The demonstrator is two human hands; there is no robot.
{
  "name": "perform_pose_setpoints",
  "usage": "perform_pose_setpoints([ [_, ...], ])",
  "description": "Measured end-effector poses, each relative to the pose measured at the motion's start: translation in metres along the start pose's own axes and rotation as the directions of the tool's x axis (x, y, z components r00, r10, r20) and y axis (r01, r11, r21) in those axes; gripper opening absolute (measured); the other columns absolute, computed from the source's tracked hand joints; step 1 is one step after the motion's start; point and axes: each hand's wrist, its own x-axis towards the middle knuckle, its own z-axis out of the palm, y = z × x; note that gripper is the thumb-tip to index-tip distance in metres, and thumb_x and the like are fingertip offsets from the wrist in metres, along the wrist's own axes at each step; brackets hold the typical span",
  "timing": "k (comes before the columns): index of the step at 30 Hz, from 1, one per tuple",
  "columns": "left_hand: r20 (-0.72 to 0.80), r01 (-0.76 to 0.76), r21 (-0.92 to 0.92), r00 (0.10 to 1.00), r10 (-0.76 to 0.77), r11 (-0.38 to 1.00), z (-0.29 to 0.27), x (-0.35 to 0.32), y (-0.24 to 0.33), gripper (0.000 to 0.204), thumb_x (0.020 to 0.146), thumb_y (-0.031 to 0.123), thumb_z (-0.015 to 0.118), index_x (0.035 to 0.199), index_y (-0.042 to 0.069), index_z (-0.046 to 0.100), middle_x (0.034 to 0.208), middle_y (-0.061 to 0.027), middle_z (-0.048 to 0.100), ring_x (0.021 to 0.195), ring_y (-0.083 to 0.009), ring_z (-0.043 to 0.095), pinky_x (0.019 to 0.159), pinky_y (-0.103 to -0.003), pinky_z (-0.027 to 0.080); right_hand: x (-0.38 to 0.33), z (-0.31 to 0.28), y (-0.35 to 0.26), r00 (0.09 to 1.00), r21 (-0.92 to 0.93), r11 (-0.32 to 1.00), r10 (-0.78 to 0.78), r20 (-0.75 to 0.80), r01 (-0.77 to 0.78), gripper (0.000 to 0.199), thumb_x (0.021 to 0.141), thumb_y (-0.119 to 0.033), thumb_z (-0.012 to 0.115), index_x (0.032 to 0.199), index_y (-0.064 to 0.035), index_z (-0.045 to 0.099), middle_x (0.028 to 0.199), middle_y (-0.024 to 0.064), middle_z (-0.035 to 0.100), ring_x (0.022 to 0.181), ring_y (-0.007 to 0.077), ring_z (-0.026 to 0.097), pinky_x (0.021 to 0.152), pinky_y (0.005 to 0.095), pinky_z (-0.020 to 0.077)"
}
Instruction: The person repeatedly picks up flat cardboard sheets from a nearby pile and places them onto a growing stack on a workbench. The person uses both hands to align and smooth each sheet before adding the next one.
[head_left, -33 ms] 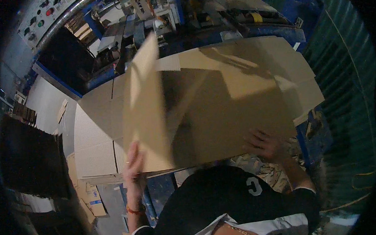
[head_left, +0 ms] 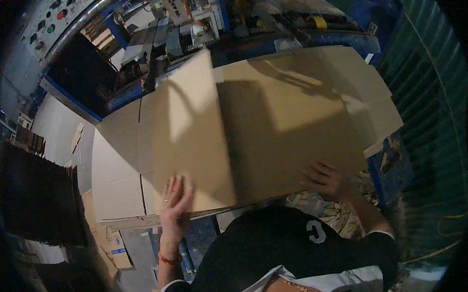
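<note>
A large brown cardboard sheet (head_left: 285, 123) with creased flaps is lifted over a stack of flat cardboard sheets (head_left: 115, 177). Its left panel (head_left: 191, 132) is folded upward and casts a shadow on the rest. My left hand (head_left: 174, 203) presses on the near lower part of that raised panel, fingers spread along its edge. My right hand (head_left: 327, 181) grips the sheet's near edge on the right, fingers on top. Both forearms come up from the lower edge past my dark top.
A blue-framed machine (head_left: 197, 22) with rollers and metal parts stands behind the sheets. A grey control panel with buttons (head_left: 51, 21) is at upper left. A green corrugated wall (head_left: 431, 111) runs along the right. Cardboard scraps (head_left: 320, 210) lie on the floor; a dark stack (head_left: 38, 196) stands left.
The raised left panel has tipped over to the right and looks wider and flatter. Both hands keep their places on the sheet's near edge.
</note>
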Motion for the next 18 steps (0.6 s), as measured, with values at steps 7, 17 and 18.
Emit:
perform_pose_setpoints([
  [7,0.2,-0.17,0.229,0.972,0.124,0.959,0.003,0.039,0.01,0.039,0.083,0.015,0.054,0.122,0.018,0.057,0.135,-0.0147,0.043,0.129,-0.0339,0.035,0.108,-0.047,0.023,0.017,0.017,0.041,0.98,0.029,0.994,-0.098,-0.172,0.105,0.042,0.076,-0.02,0.061,0.117,-0.0215,0.057,0.126,0.0047,0.053,0.12,0.0288,0.046,0.101,0.0458,0.035],
  [17,-0.091,-0.197,0.207,0.971,0.219,0.958,0.024,0.127,-0.037,0.048,0.085,0.015,0.047,0.133,0.016,0.044,0.139,-0.0161,0.036,0.129,-0.035,0.033,0.107,-0.047,0.022,0.111,0.013,0.152,0.992,-0.005,0.993,0.12,-0.034,-0.121,0.069,0.075,-0.058,0.054,0.127,-0.0135,0.049,0.135,0.0089,0.042,0.127,0.0307,0.036,0.102,0.0486,0.0286],
  [18,-0.084,-0.191,0.226,0.973,0.215,0.955,0.027,0.148,-0.045,0.054,0.082,0.015,0.055,0.134,0.017,0.042,0.139,-0.017,0.036,0.129,-0.0353,0.032,0.108,-0.046,0.023,0.122,0.015,0.164,0.986,0.02,0.986,0.168,0.008,-0.168,0.072,0.074,-0.059,0.055,0.128,-0.0131,0.048,0.136,0.0089,0.042,0.127,0.0306,0.035,0.102,0.0483,0.0285],
])
